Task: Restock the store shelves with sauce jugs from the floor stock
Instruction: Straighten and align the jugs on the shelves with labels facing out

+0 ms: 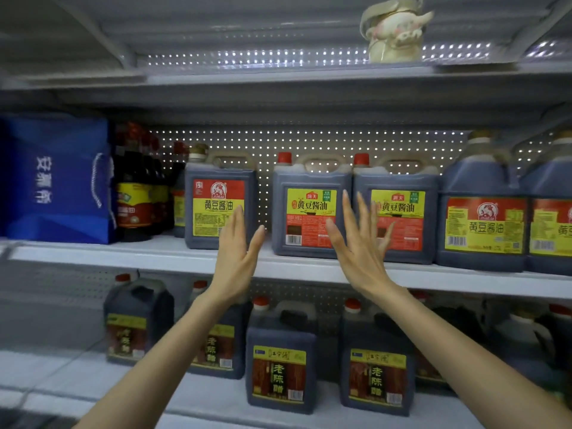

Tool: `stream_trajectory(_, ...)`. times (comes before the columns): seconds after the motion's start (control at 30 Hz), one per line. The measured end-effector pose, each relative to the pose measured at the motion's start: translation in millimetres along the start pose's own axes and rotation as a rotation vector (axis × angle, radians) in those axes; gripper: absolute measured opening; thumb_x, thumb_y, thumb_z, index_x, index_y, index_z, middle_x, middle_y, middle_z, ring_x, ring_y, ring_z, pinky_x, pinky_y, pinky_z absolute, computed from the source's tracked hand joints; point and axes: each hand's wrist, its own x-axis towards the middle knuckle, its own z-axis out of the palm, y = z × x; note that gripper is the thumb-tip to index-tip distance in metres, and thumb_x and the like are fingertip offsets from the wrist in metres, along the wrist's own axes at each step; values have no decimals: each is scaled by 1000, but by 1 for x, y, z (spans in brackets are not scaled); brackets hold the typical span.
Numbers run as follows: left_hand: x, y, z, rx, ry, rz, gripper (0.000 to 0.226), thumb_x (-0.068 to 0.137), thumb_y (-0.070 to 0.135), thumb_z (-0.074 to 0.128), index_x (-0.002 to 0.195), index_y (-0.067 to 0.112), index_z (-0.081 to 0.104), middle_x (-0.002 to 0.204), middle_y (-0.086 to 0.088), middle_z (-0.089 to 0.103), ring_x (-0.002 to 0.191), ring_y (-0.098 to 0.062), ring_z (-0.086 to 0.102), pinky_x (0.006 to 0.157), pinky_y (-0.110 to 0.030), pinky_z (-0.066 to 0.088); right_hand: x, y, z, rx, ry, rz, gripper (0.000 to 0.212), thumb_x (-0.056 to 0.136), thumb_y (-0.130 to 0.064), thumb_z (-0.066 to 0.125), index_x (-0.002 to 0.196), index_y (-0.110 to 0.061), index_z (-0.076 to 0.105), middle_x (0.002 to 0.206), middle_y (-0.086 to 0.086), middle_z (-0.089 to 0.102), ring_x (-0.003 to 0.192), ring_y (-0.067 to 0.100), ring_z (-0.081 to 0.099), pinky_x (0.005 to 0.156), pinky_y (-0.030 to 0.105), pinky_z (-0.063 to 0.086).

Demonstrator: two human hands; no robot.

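Several dark soy sauce jugs stand in a row on the middle shelf (154, 253). A red-capped jug with a yellow and red label (306, 196) stands in the middle of the row. My left hand (236, 258) is raised with straight fingers just left of that jug, in front of the gap beside another jug (216, 187). My right hand (362, 246) is raised with spread fingers over the jug's right edge and its twin (405, 193). Neither hand holds anything. Whether they touch the jug is unclear.
A blue gift bag (52, 178) and dark bottles (136, 193) stand at the shelf's left end, larger jugs (483, 212) at the right. The lower shelf holds several vinegar jugs (281, 360). A pale ceramic jar (394, 32) sits on the top shelf.
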Motion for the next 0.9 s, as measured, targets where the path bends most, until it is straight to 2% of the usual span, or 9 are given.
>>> stream_trajectory(0.07,0,-9,-11,85,-9,-17,84,89,64,32,152,21,-5,161,3,-4,147,-11,-5,118,-32,-3,-2,-5,7,-12,-6,1,87,62,-91,-14,139,-51,-18,148,-21,-30,132,-3,-37,106,41,-29)
stream_trajectory(0.23,15,-32,-36,216,21,-52,99,83,64,47,150,22,-13,160,-3,-9,147,-20,-7,118,-42,2,8,-18,22,-61,-1,-10,85,62,-91,-13,137,-53,-22,147,-21,-34,134,0,-37,106,50,-26)
stream_trajectory(0.43,48,-78,-68,192,-19,-64,113,81,58,61,149,16,-18,160,-6,-8,147,-21,-6,117,-42,2,32,-45,56,-167,46,-11,82,75,-81,2,147,-44,-12,157,-13,-22,140,8,-28,108,53,-21)
stream_trajectory(0.57,81,-114,-92,111,-104,-144,112,80,55,63,151,17,-15,161,-5,-6,147,-22,-4,118,-42,5,46,-56,93,-278,58,40,82,75,-80,2,145,-43,-17,153,-13,-31,137,10,-33,109,57,-19)
stream_trajectory(0.63,95,-130,-96,2,-169,-182,111,77,60,63,152,17,-7,160,-5,7,147,-24,7,118,-44,11,50,-58,106,-329,79,59,83,74,-81,0,145,-42,-18,148,-14,-37,137,13,-34,108,58,-20)
stream_trajectory(0.73,107,-143,-93,-279,-268,-257,104,75,59,61,153,19,6,147,1,41,134,-20,41,109,-37,36,55,-59,116,-428,127,70,83,77,-79,0,147,-39,-17,149,-11,-37,139,16,-32,107,57,-22)
stream_trajectory(0.77,108,-145,-89,-345,-286,-261,94,77,54,60,151,18,14,138,3,50,127,-18,50,100,-30,44,57,-58,117,-464,152,57,82,79,-79,0,149,-37,-14,152,-8,-33,141,16,-30,107,55,-24)
stream_trajectory(0.83,113,-148,-82,-404,-288,-243,72,81,48,60,142,19,34,123,6,60,113,-15,60,83,-19,50,64,-57,118,-540,203,38,80,83,-76,0,151,-34,-6,157,-4,-21,144,15,-22,106,49,-27)
stream_trajectory(0.9,118,-152,-79,-416,-262,-234,70,74,53,62,133,21,44,115,8,63,103,-10,63,84,-24,52,71,-53,116,-594,230,22,77,88,-73,3,152,-32,1,160,-1,-9,145,17,-13,107,47,-23)
